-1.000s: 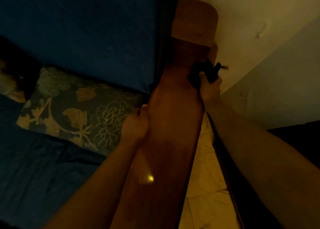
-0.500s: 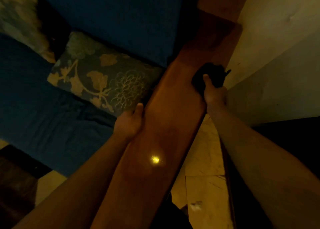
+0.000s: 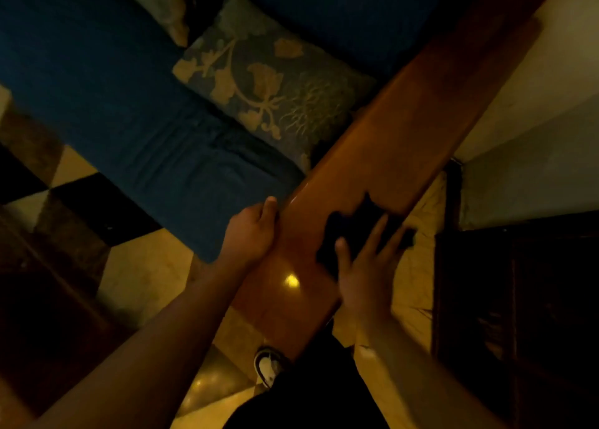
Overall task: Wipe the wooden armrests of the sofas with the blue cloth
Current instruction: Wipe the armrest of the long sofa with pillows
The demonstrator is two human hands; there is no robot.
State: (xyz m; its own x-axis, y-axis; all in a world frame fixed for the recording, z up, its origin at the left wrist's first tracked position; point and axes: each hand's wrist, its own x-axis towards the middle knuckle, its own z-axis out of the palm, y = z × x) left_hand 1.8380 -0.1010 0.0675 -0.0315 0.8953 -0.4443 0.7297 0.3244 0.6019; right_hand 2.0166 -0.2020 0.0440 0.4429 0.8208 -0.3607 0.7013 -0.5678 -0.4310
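Pressing the blue cloth point(image 3: 353, 231) flat on the wooden armrest point(image 3: 382, 166), the right hand point(image 3: 363, 276) has its fingers spread wide over the fabric, a flat palm and no closed grip. The cloth looks almost black in this dim yellow light and sits near the armrest's front end, toward its outer edge. The left hand point(image 3: 251, 231) curls over the inner edge beside the blue seat cushion point(image 3: 136, 104), fingers closed on the wood as if bracing.

By my reckoning the wiping of this armrest is well under way, though the light is too poor to tell cleaned wood from dusty. The task speaks of several sofas and armrests, and only this one is in sight, so more probably remains.

A patterned pillow point(image 3: 269, 81) lies on the seat. No label or lettering can be read anywhere.
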